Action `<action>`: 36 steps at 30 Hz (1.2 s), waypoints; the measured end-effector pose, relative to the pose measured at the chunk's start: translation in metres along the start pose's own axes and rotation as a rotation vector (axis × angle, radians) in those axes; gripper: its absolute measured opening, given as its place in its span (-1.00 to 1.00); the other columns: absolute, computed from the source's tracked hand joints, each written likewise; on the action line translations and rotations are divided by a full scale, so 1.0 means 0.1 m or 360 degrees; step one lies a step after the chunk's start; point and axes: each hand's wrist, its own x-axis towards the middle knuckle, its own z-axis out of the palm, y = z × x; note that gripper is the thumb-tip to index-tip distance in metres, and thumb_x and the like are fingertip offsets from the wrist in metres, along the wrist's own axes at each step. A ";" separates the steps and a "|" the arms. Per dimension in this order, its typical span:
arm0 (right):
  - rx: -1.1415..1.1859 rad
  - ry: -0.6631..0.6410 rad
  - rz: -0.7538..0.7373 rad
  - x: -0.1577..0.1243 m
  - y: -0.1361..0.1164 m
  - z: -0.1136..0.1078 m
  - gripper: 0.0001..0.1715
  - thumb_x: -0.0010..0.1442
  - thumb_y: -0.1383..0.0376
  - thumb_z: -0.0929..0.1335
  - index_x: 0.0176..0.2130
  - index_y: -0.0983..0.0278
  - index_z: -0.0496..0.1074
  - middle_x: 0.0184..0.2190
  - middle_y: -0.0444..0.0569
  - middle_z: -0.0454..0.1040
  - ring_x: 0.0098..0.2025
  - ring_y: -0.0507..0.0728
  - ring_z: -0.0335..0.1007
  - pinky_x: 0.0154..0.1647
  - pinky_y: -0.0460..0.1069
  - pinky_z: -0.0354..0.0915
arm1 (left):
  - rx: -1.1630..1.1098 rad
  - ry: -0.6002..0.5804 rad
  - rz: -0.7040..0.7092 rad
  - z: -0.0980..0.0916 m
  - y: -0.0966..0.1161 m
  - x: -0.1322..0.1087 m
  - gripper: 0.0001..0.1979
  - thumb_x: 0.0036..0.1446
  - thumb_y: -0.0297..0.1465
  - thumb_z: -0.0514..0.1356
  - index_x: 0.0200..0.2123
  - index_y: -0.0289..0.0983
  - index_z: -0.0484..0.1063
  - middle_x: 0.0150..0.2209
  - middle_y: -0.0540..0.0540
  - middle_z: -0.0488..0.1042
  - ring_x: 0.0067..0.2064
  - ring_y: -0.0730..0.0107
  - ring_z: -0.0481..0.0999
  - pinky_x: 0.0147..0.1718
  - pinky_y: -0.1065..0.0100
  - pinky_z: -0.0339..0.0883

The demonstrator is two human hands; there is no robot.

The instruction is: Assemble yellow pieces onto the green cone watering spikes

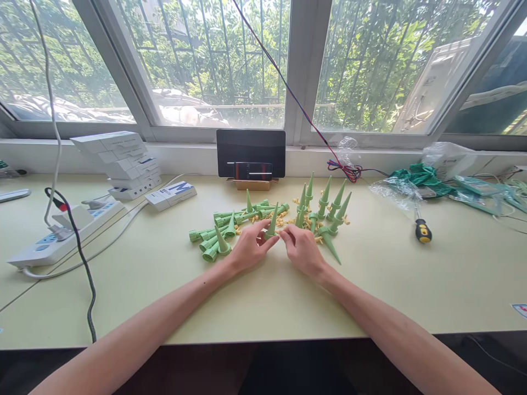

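My left hand (252, 241) is closed round the base of a green plastic watering spike (272, 220), whose tip points up. Just to its right, my right hand (302, 249) pinches a small yellow piece (279, 232) against the side of that spike; the fingers partly hide it. Left of my hands lie several green threaded tubes (212, 251), with a loose green cone (222, 241) upright among them. A scatter of small yellow pieces (280, 216) lies behind my hands. On the right stand several green spikes (325, 198) with yellow pieces fitted, and one spike (330, 247) lies tilted toward me.
A tablet (251, 145) and a phone (263, 171) lean on a stand at the back. White boxes (134, 164) and a power strip (69, 233) with cables are on the left. A screwdriver (422, 230) and plastic bags (428, 178) lie on the right.
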 end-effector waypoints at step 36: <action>-0.0092 0.0069 -0.0101 0.02 0.03 -0.01 -0.82 0.35 0.33 0.25 -0.24 0.26 0.44 -0.28 0.02 0.51 -0.32 0.13 0.41 -0.29 -0.02 0.26 | 0.0101 0.0108 -0.0029 0.00 0.04 -0.01 -0.64 0.18 -0.24 0.21 -0.01 -0.28 0.41 -0.32 -0.06 0.48 -0.41 0.41 0.44 -0.45 0.36 0.43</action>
